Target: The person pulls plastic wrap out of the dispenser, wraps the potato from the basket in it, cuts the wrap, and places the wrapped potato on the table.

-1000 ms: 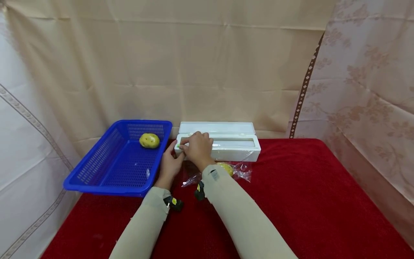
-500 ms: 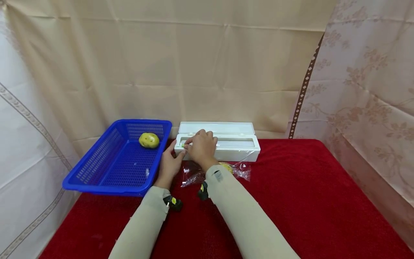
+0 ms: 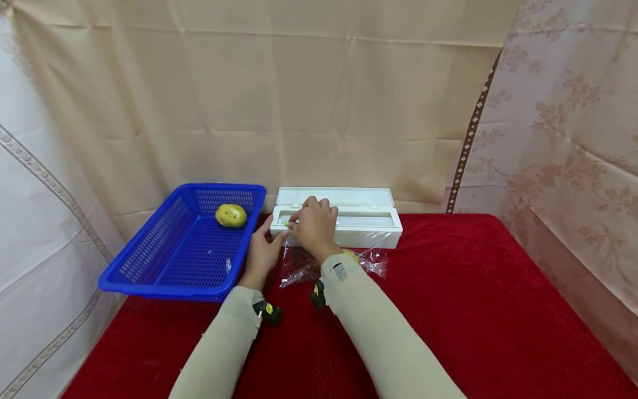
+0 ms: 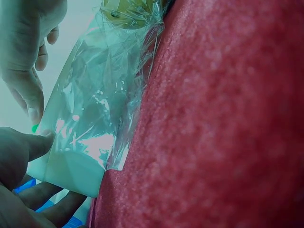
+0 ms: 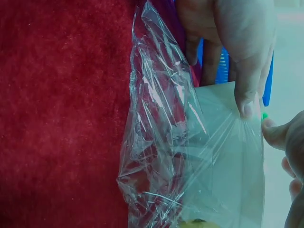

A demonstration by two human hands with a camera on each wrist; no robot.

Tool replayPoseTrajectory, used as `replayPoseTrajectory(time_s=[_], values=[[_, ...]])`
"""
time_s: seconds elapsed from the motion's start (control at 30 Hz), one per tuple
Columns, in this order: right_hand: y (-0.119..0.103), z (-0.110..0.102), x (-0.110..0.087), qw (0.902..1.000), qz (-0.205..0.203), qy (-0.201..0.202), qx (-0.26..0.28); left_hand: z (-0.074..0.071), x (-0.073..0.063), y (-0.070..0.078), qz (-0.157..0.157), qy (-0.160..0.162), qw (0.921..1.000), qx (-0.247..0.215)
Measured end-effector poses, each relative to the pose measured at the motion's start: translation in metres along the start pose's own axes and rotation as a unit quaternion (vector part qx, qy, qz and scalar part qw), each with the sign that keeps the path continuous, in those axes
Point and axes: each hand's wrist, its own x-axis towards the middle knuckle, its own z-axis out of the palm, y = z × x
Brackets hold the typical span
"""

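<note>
1. No readable text is showing.
2. Nearer the white box (image 3: 371, 238), an illegible yellow mark (image 3: 316, 289) is sitting on the right wrist camera (image 3: 317, 300).
3. Farther from the box, another illegible mark (image 3: 269, 308) is sitting on the left wrist camera (image 3: 276, 317).

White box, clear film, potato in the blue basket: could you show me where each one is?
White box (image 3: 344, 197): head view, on its raised lid.
Clear film (image 5: 159, 95): right wrist view, on its crumpled part.
Potato (image 3: 231, 215): head view, on its middle.

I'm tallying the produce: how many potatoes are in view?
2. One potato lies in the blue basket; another, covered by clear film in front of the white box, is partly hidden by the right sleeve in the head view. More could be hidden there.
</note>
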Motion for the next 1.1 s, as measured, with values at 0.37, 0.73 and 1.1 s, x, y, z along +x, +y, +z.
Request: replayPoseTrajectory(time_s=[0.37, 0.73, 1.1], values=[[0.007, -0.002, -0.001, 0.9999, -0.009, -0.001, -0.008, 0.000, -0.002, 0.001, 0.017, 0.014, 0.9997, 0.008], [0.025, -0.009, -0.005, 1.0000, 0.002, 0.000, -0.001, -0.001, -0.001, 0.000, 0.008, 0.004, 0.9999, -0.006], [0.049, -0.019, -0.012, 0.9995, 0.021, -0.010, 0.022, 0.000, -0.001, 0.000, 0.001, -0.001, 1.0000, -0.002]])
